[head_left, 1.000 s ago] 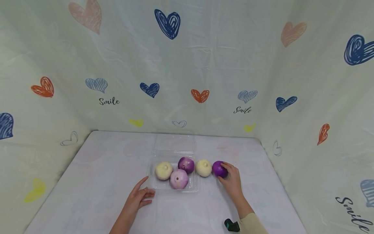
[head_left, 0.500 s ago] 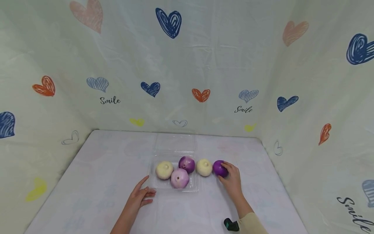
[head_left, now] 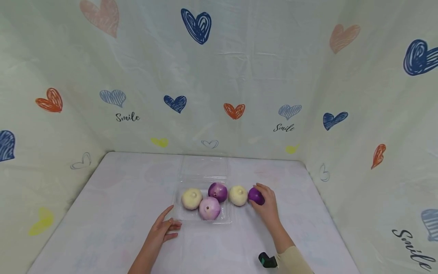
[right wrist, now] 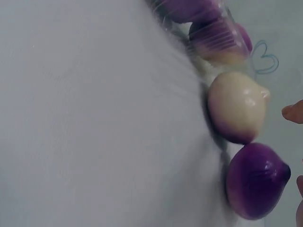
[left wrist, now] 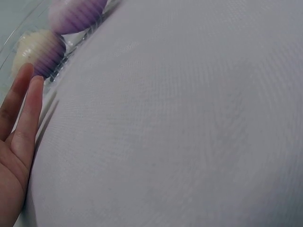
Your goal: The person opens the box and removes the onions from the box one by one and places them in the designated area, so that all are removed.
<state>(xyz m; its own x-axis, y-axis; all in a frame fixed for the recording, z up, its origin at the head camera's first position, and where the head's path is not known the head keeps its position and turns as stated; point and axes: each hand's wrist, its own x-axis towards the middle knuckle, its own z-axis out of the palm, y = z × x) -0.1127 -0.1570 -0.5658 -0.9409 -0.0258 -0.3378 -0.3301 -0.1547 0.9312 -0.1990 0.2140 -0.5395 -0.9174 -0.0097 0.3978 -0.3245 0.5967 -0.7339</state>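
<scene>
A clear plastic clamshell box (head_left: 224, 219) lies open with three onions inside: a pale onion (head_left: 191, 198), a dark purple onion (head_left: 217, 191) and a light purple onion (head_left: 209, 208). To its right another pale onion (head_left: 238, 195) rests beside a deep purple onion (head_left: 256, 196). My right hand (head_left: 268, 203) hovers over the deep purple onion, thumb and fingers spread; in the right wrist view a fingertip (right wrist: 292, 112) shows apart from both loose onions. My left hand (head_left: 161, 230) is at the box's front left corner, fingers extended; whether they touch the box I cannot tell.
A small black object (head_left: 267, 260) is at my right sleeve (head_left: 293, 260). The white-covered table (head_left: 113, 213) meets a curtain (head_left: 253, 76) printed with hearts at its back and sides. The box's raised clear lid (head_left: 203, 167) is towards the back.
My right hand has shifted slightly left across the deep purple onion, which stays in place and is now more covered. The left hand keeps its position.
</scene>
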